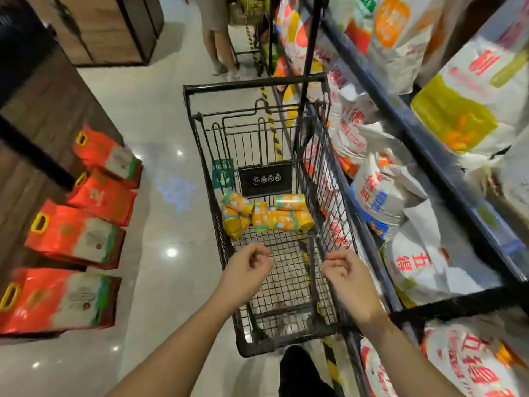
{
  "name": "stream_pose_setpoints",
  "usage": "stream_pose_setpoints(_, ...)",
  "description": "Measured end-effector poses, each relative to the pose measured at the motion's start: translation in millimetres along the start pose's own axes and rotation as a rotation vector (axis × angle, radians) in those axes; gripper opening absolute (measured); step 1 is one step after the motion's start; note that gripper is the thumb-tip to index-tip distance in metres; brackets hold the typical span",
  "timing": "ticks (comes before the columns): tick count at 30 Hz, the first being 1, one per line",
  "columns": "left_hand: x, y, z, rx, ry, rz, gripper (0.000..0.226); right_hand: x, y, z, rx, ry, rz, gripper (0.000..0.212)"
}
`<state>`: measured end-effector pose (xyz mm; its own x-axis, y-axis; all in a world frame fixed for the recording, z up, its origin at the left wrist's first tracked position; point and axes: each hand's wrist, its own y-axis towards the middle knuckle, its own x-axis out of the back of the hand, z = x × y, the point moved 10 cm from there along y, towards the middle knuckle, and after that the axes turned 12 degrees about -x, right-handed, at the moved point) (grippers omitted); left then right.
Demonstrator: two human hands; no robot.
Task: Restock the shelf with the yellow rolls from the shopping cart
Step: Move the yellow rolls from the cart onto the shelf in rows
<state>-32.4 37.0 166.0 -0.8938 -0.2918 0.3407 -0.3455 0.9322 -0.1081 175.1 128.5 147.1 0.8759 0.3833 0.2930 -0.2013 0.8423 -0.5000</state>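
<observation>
Looking down from the head camera, we see a black wire shopping cart (217, 179) standing in a store aisle, close against the shelf (423, 147) on our right. At the far end of the cart basket lie the yellow rolls (267, 214), a small pile of them, touching each other and lying on their sides in different directions; some show a pale label with a teal edge. Behind them, on the end wall of the cart, hang a black sign (264, 179) and a green sign (222, 173). The near part of the basket floor is bare wire mesh.

Our left hand (246, 275) hovers above the near left side of the basket, and our right hand (347, 277) hovers above the near right side, beside the cart's right wall. Both are well apart from the rolls. The grip of each hand is loosely curled, the fingers bent inwards toward the palm, and it holds nothing.

The shelf on the right carries large white sacks (398, 193) with red and orange printing, stacked on several levels with dark blue edges. On the left, red bags with yellow handles (86, 233) lie in a row along a dark wooden display (43, 110). The floor (160, 116) is pale and glossy, with reflected lights. Farther down the aisle we see the legs of another person (220, 50) next to a second cart. A black shoe (297, 368) is visible at the bottom, under the near end of our cart.
</observation>
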Motion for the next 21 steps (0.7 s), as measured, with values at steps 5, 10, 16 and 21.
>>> stream_pose_setpoints(5, -11.7, 72.9, 29.3, 0.181, -0.005, 0.012, 0.016, -21.3, 105.8, 10.2, -0.070, -0.176, 0.109, 0.022)
stream_pose_setpoints(10, -7.5, 138.0, 71.3, 0.323, 0.086, -0.023, 0.019, -39.1, 187.7, 19.9, -0.068, -0.411, 0.113, 0.013)
stream_pose_setpoints(16, 6.2, 197.0, 140.7, 0.478, 0.188, -0.008, 0.033, -79.9, 276.4, -0.5, -0.146, -0.555, 0.218, 0.042)
stream_pose_setpoints(21, 13.4, 239.7, 192.4, 0.499, 0.290, 0.026, 0.031, -113.1, 336.8, -29.0, -0.110, -0.751, 0.257, 0.061)
